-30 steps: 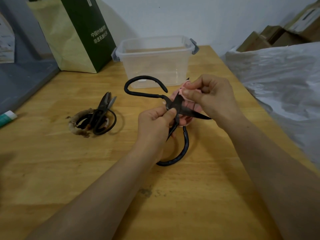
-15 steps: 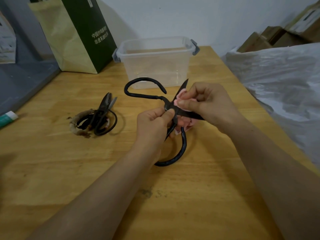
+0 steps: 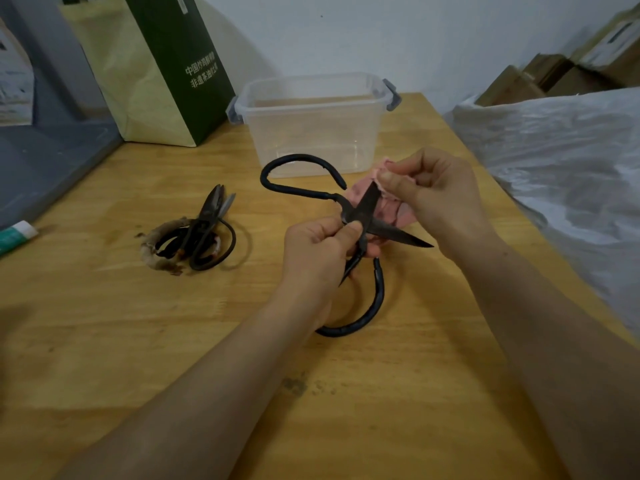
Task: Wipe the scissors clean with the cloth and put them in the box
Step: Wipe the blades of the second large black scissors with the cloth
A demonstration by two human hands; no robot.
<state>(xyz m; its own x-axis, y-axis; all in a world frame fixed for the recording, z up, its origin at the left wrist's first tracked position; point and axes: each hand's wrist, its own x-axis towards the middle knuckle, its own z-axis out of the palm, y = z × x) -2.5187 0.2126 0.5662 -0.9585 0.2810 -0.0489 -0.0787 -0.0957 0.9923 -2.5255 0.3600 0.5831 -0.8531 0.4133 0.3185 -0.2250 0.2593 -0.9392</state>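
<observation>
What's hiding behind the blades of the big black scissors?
A crumpled pink cloth, pinched by the right hand at the upper blade's tip. The left hand grips the big black scissors at the pivot. Fingers and blades cover part of the cloth.

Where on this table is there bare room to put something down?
Bare table: the near left, between spare scissors, tube and left forearm; also the strip between green bag and spare scissors. Crowded before the clear box, where left hand and right hand hold open scissors and cloth.
</observation>
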